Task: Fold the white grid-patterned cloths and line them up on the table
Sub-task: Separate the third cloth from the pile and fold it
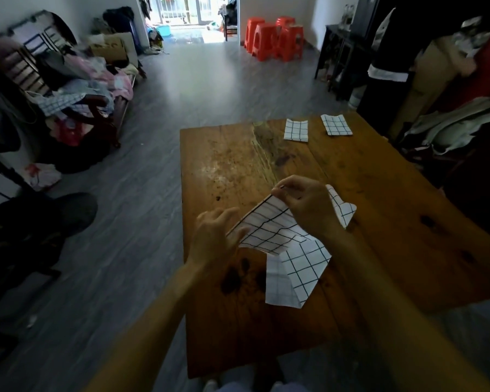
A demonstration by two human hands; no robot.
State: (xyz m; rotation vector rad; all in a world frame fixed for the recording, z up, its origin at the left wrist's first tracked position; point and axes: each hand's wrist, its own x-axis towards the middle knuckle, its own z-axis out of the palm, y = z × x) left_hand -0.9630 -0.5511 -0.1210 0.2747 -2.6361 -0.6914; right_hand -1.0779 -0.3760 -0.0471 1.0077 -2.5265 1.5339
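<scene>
A white cloth with a dark grid (275,230) is held just above the wooden table (379,193), partly folded, with one corner hanging down toward me and resting on the wood. My left hand (212,236) pinches its left edge. My right hand (306,205) grips the upper edge, fingers closed on the fabric. Two folded grid cloths lie side by side at the table's far end: one (296,130) on the left, another (336,125) to its right.
The table's left edge drops to a grey floor. A cluttered sofa with clothes (77,89) stands at the left, red plastic stools (275,38) at the back. Dark furniture and draped fabric (450,128) crowd the table's right side.
</scene>
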